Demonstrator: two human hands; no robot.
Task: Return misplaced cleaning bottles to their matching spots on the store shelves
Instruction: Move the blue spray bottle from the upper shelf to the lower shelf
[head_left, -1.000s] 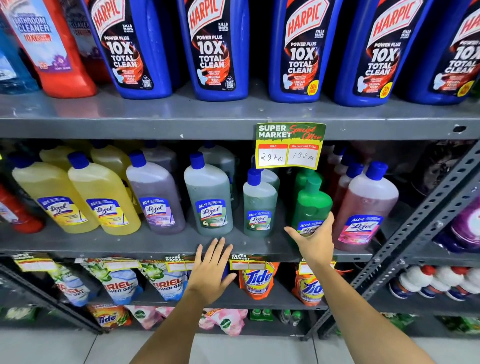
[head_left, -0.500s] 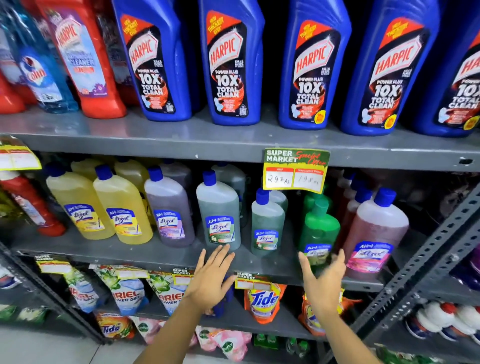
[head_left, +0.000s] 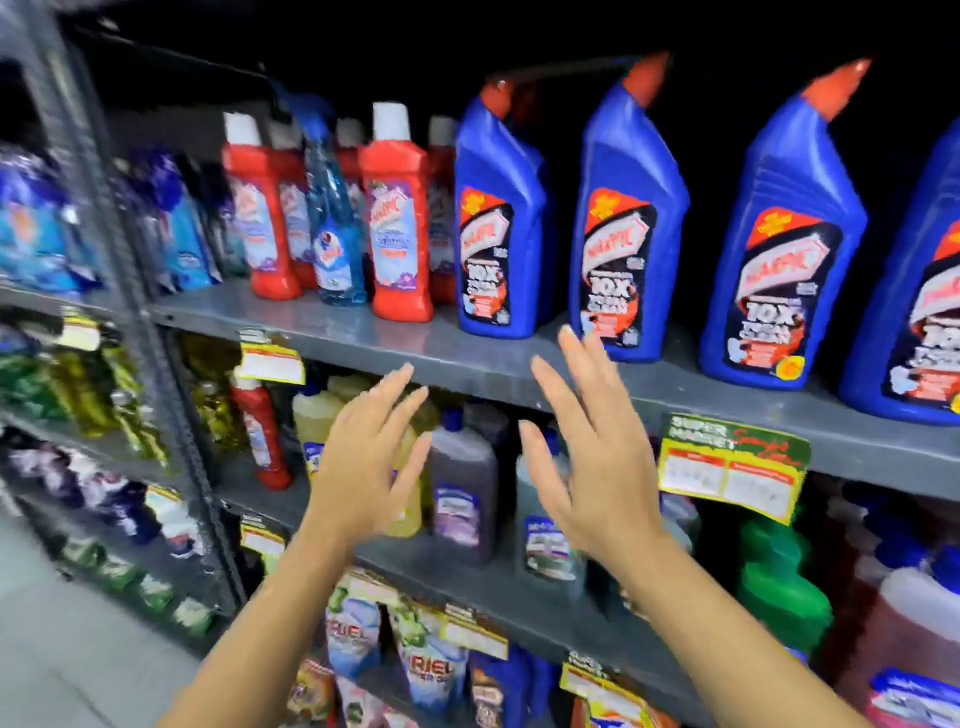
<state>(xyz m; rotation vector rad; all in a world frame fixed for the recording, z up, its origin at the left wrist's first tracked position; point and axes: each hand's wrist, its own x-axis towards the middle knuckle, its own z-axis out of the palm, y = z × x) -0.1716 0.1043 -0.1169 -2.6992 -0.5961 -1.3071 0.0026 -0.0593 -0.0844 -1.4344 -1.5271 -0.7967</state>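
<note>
My left hand (head_left: 363, 457) and my right hand (head_left: 597, 452) are both raised in front of the shelves, fingers spread, holding nothing. The upper grey shelf (head_left: 395, 340) carries blue Harpic bottles (head_left: 498, 218) on the right and red bottles (head_left: 397, 218) to their left. A light blue spray bottle (head_left: 332, 218) stands among the red ones. On the middle shelf below, a single red bottle (head_left: 260, 431) stands left of the yellow bottles (head_left: 317, 421), with a purple bottle (head_left: 462, 493) and a green bottle (head_left: 779, 587) further right. The view is blurred.
A grey upright post (head_left: 156, 364) separates this rack from another on the left with blue pouches (head_left: 47, 244). Yellow price tags (head_left: 732, 467) hang on shelf edges. Detergent pouches (head_left: 431, 660) fill the lowest shelf. Floor tiles (head_left: 67, 649) show at lower left.
The view has swung up and to the left, showing the upper shelf and the neighbouring rack. Both hands have risen from the middle shelf's edge to the upper shelf's edge, still empty.
</note>
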